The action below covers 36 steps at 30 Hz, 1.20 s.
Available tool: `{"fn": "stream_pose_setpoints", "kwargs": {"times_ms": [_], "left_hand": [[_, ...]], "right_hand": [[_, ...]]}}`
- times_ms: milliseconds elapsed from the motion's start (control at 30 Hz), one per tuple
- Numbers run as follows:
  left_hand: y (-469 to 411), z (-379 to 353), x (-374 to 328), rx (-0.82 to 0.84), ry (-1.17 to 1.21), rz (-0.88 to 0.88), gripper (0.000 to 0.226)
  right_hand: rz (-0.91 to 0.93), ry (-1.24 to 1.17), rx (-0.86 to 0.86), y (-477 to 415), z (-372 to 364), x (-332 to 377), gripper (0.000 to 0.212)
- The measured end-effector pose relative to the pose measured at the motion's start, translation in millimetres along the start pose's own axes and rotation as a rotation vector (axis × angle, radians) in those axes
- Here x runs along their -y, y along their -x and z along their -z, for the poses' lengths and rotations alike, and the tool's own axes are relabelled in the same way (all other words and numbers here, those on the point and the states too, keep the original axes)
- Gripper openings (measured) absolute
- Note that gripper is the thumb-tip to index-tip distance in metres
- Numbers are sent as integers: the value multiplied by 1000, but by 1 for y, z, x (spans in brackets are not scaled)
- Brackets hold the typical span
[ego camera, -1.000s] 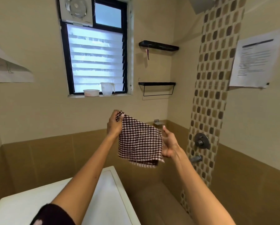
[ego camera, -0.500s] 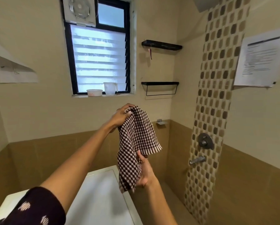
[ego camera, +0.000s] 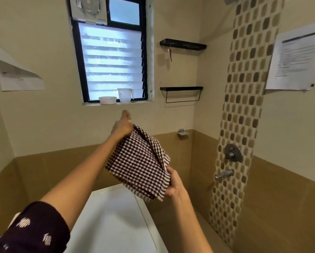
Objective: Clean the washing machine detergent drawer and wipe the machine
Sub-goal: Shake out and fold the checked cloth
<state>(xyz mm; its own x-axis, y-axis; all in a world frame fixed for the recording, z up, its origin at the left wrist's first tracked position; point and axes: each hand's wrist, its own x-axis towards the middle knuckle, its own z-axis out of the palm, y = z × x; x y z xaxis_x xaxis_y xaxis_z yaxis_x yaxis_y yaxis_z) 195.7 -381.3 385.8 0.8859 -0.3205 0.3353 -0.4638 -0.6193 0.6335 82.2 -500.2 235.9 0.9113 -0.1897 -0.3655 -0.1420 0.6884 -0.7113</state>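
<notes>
Evidently the wiping step is only being prepared: the left hand [ego camera: 123,126] pinches the upper edge of the checked cloth [ego camera: 138,161] and the right hand [ego camera: 175,186] grips its lower corner. The cloth hangs between them above the white washing machine [ego camera: 112,220], not touching it. The detergent drawer is out of view. Next, I judge, the cloth needs gathering into one hand and lowering onto the lid. The printed sheet [ego camera: 295,59] on the right wall and the reddish print on the tub [ego camera: 107,100] on the sill are too small to read — no brand shows.
</notes>
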Motion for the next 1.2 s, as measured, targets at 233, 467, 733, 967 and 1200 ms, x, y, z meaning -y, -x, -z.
{"fn": "stream_pose_setpoints", "kwargs": {"times_ms": [233,467,733,967,1200], "left_hand": [[21,-17,44,567,-398,391,29],[14,-14,87,667,208,612,12],[9,-7,98,641,147,512,17],[7,9,97,568,330,388,26],[6,7,97,337,280,360,19]], "right_hand": [[-166,284,-103,-5,6,-23,33],[-64,147,-117,-12,27,-13,21],[50,1,-159,-14,37,4,21],[86,360,-242,-7,37,18,11],[176,312,-310,-9,27,28,36]]}}
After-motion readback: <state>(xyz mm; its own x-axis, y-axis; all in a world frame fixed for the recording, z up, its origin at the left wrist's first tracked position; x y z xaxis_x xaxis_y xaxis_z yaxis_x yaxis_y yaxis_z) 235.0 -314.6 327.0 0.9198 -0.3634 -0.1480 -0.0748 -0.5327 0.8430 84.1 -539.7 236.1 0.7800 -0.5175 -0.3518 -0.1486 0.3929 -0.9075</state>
